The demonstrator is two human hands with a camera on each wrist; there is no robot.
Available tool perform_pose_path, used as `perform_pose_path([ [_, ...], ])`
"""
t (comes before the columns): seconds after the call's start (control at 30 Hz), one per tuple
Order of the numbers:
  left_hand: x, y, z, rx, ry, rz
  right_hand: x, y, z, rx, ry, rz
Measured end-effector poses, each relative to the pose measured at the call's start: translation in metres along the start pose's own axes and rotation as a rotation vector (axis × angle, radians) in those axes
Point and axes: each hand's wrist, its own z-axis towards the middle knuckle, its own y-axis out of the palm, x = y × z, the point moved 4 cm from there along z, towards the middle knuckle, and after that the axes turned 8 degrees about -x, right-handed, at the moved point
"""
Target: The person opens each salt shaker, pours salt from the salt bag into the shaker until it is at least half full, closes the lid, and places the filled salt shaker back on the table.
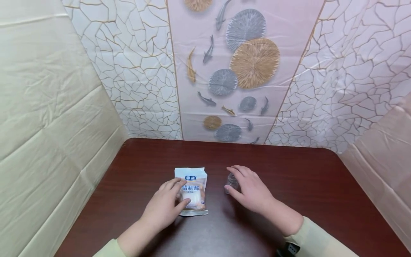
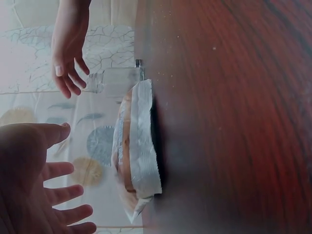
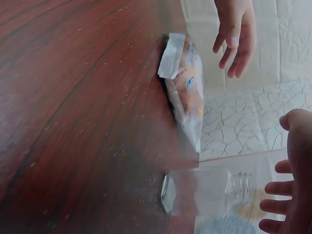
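Observation:
A bag of salt [image 1: 197,194] with blue Chinese lettering lies flat on the table, left of the middle. My left hand [image 1: 162,208] hovers over its left side, fingers spread; the left wrist view shows a gap between them and the bag [image 2: 141,141]. To the right stands a small clear glass bottle [image 1: 232,181], upright, its threaded neck uncapped in the right wrist view. Above the bottle [image 3: 204,190] is my right hand [image 1: 253,189], fingers loosely bent and apart from the neck. Neither hand holds anything.
The dark red-brown wooden table [image 1: 144,164] has rounded far corners. Behind it hangs a patterned cloth [image 1: 224,107] with fish and round leaves, and beige cloth [image 1: 57,135] lines the left side. A black band [image 1: 289,248] sits at my right sleeve.

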Motion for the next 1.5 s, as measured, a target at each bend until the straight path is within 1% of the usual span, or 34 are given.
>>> perform_pose_path([
  [0.2,-0.005,-0.004,-0.004,-0.012,-0.034,-0.008,-0.014,0.003,0.009,-0.016,-0.033,0.007],
  [0.5,-0.012,-0.011,-0.007,-0.013,-0.071,-0.010,-0.036,0.007,0.023,-0.013,-0.065,0.043],
  [0.8,-0.016,-0.007,-0.007,-0.029,-0.117,-0.038,-0.049,0.020,0.039,-0.055,-0.067,0.083],
  [0.9,-0.019,-0.005,-0.008,-0.038,-0.130,-0.059,-0.052,0.027,0.045,-0.082,-0.052,0.101],
  [1.07,-0.024,0.000,-0.007,-0.050,-0.162,-0.101,-0.054,0.040,0.054,-0.130,-0.017,0.092],
  [1.27,-0.028,0.004,-0.005,-0.067,-0.187,-0.134,-0.056,0.050,0.066,-0.145,-0.009,0.112],
  [1.5,-0.028,0.006,-0.003,-0.104,-0.206,-0.146,-0.056,0.064,0.082,-0.167,0.036,0.106],
])
